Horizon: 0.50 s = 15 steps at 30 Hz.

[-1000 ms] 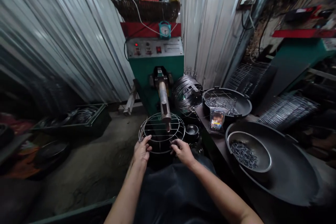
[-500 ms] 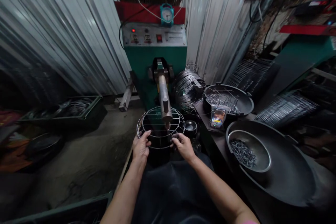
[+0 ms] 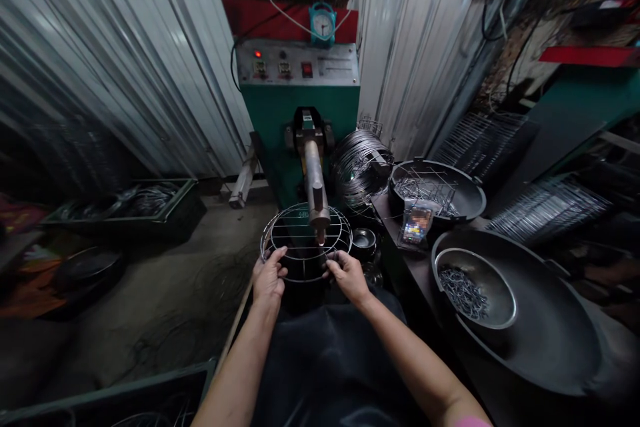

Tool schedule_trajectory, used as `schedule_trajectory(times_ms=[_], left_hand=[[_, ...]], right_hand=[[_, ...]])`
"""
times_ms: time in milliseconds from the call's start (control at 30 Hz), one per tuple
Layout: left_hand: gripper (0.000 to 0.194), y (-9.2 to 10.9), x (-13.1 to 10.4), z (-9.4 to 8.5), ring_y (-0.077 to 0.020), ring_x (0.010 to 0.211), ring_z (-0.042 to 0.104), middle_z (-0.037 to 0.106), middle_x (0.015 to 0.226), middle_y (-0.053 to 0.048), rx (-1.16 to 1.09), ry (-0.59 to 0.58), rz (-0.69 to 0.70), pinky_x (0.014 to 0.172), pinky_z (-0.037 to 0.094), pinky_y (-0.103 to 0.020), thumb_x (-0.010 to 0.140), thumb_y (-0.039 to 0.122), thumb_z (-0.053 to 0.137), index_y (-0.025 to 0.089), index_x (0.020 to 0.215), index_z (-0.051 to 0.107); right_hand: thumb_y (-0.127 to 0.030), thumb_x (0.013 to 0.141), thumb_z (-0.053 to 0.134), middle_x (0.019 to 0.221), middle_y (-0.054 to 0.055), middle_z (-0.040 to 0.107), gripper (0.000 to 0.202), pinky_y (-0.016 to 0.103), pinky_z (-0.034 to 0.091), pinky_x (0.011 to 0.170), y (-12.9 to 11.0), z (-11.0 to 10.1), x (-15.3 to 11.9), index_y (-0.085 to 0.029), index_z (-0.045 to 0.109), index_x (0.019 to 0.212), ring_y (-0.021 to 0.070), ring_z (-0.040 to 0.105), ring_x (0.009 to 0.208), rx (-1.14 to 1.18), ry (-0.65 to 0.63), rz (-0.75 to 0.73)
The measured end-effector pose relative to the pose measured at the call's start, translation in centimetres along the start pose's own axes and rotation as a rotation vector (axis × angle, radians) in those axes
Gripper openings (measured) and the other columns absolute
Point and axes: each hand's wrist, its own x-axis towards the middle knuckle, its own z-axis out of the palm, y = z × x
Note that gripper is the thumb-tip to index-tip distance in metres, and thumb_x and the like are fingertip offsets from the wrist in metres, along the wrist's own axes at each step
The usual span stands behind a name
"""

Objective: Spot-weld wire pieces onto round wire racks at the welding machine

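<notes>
A round wire rack (image 3: 287, 235) with two rings and cross wires lies under the metal electrode arm (image 3: 315, 180) of a green machine (image 3: 260, 107). My left hand (image 3: 270, 275) pinches the rack's near left edge. At its near right side, my right hand (image 3: 347, 275) has thumb and fingers pressed together close to the arm's tip; whether a small part is between them is too small to tell. A faint glow shows at the tip, which meets the rack's inner ring.
Right of the machine are a wire coil (image 3: 357, 170), a pan of wire pieces (image 3: 467, 190), and a large pan (image 3: 550, 327) holding a bowl of small hooks (image 3: 510, 300). A green crate (image 3: 170, 210) stands at left. A dark cloth (image 3: 325, 360) covers my lap.
The view has shifted slightly. A small glow now shows at the electrode tip. Both hands stay in nearly the same place on the rack.
</notes>
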Motion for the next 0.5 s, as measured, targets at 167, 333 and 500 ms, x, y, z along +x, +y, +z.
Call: schedule_trajectory(times_ms=[167,333,500], left_hand=[[0.053,-0.19,0.08,-0.05,-0.0030,0.045,0.029,0.041,0.062,0.007,0.008,0.012,0.019,0.036,0.020,-0.016,0.032,0.022,0.079,0.017,0.073,0.046],[0.056,0.14,-0.21,-0.01,-0.0029,0.046,0.029,0.041,0.062,0.007,-0.026,0.025,0.006,0.036,0.018,-0.016,0.029,0.021,0.080,0.017,0.072,0.045],[0.054,0.08,0.03,-0.15,-0.0028,0.045,0.029,0.042,0.061,0.007,-0.028,0.027,0.009,0.036,0.018,-0.016,0.031,0.021,0.080,0.016,0.072,0.046]], right_hand=[[-0.030,0.073,0.053,0.066,-0.001,0.062,0.014,0.018,0.042,0.041,-0.41,0.11,0.06,-0.018,0.055,0.078,0.0109,0.061,0.051,-0.013,0.021,-0.001],[-0.033,0.073,0.054,0.068,0.000,0.064,0.016,0.020,0.043,0.044,-0.77,0.17,0.04,-0.018,0.056,0.079,0.0125,0.062,0.053,-0.010,0.017,-0.015],[-0.034,0.073,0.055,0.068,0.000,0.064,0.017,0.022,0.046,0.048,-0.60,0.22,-0.02,-0.018,0.055,0.078,0.0132,0.063,0.054,-0.008,0.013,-0.041]])
